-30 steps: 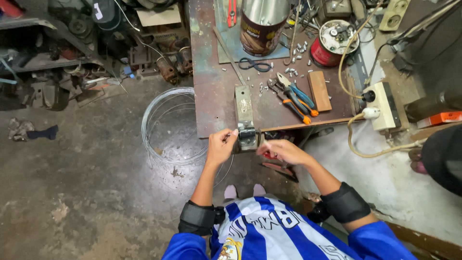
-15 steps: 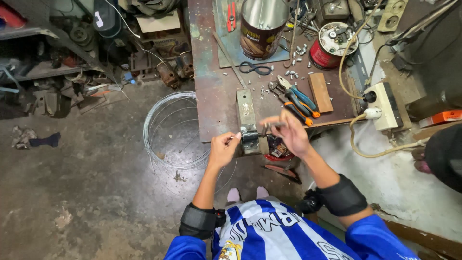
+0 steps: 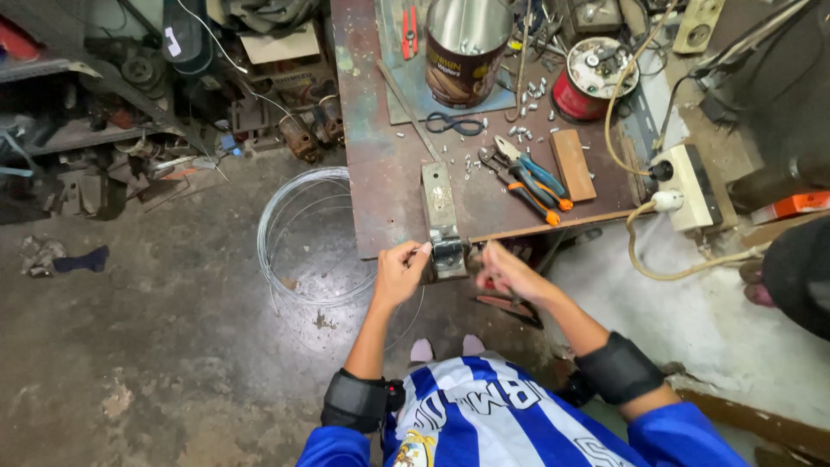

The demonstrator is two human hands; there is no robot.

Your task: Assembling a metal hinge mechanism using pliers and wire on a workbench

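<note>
A small metal jig (image 3: 448,252) is fixed at the near edge of the rusty workbench (image 3: 380,216), at the end of a flat steel bar (image 3: 437,192). My left hand (image 3: 399,275) pinches a thin wire (image 3: 421,251) at the jig's left side. That wire leads from a loose wire coil (image 3: 294,259) on the floor. At the jig's right side my right hand (image 3: 510,272) has its fingers bunched together. It is blurred, so what it holds is unclear.
On the bench lie pliers (image 3: 532,177), a wood block (image 3: 572,164), scissors (image 3: 456,124), a tin can (image 3: 467,43), a red spool (image 3: 592,73) and scattered small metal pieces (image 3: 527,91). A power strip (image 3: 692,182) sits right. Scrap parts (image 3: 104,164) crowd the floor left.
My right hand rose over the bench edge near the pliers, then came back down to the jig's right side. My left hand stayed at the jig.
</note>
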